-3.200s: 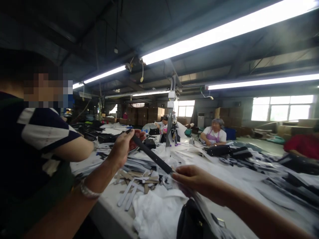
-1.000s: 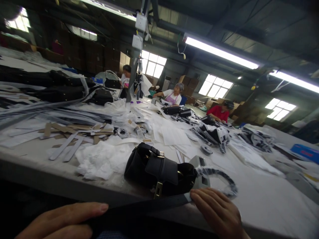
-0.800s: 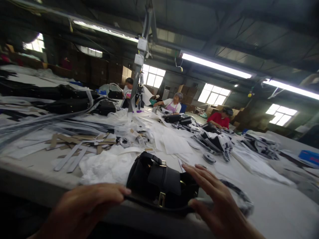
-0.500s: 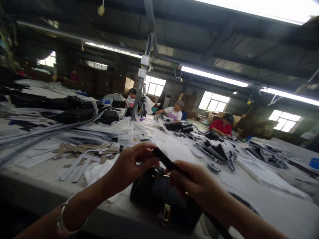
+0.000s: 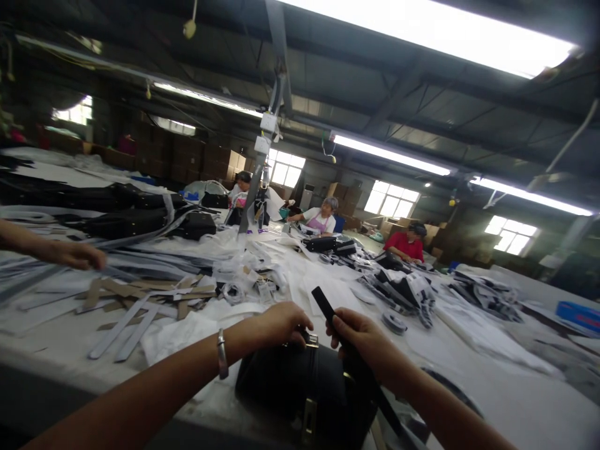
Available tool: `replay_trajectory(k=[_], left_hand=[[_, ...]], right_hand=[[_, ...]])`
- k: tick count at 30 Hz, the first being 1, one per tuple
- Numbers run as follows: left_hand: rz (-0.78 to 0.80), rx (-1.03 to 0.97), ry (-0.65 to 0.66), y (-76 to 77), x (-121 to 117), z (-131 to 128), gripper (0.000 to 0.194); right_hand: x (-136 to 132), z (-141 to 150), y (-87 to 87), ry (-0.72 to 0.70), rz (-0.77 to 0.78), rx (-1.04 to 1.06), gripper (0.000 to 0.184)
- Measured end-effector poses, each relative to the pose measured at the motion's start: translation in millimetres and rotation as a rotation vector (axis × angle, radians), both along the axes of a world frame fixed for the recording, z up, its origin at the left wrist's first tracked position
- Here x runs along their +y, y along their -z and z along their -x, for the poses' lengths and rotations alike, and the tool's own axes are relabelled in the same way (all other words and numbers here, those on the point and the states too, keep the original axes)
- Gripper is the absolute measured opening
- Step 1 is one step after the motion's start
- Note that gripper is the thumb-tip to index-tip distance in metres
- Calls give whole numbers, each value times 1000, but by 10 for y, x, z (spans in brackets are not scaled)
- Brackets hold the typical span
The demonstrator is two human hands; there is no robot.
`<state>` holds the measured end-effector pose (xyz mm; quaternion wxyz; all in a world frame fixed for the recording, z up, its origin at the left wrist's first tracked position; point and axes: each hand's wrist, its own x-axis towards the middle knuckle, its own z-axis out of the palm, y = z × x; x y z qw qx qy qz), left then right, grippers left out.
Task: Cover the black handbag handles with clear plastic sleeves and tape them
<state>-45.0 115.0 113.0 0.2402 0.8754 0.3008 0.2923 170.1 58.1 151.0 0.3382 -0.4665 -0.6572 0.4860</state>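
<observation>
A small black handbag [image 5: 300,390] with gold hardware lies at the near edge of the white table [image 5: 506,400]. My left hand [image 5: 281,325] is closed on the bag's top edge by a metal ring. A metal bracelet circles that wrist. My right hand [image 5: 359,337] is closed around a black strap [image 5: 323,301]. One strap end sticks up past my fingers, and the rest runs down over the bag.
Another person's hand [image 5: 70,253] reaches in from the left over long strips. Cardboard and white strips [image 5: 140,300], crumpled white paper [image 5: 178,334], tape rolls [image 5: 394,322] and black bags [image 5: 122,219] cover the table. Three people work at the far end.
My hands have come down onto the bag: the left now grips its top edge, and the right holds the strap upright. Another person's hand has entered from the left.
</observation>
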Motion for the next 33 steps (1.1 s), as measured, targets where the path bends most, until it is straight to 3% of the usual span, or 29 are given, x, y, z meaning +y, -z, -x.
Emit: replay_trajectory(k=[5,10,13,18,23,28,33], left_hand=[[53,-175,-8,-117,6,190,36],[398,-663,-63,-70,-79,271,46],[482,-870,-32,0,-121,250,59],[438,-853,-43,0,-195,252,51],[345,-877,-162,-34,-236,247,32],[389,-930,-133,2,-243,229,27],[539,-1081,-92,63,-236,159,27]], right_hand=[[-42,-146,160,34,106,137,49],[9,-48,285,8,121,149,55],[81,94,354,-42,93,134,55],[143,289,373,-91,110,106,58],[90,321,326,-67,61,270,49],[79,265,356,-42,57,338,49],[99,232,383,-133,105,354,46]])
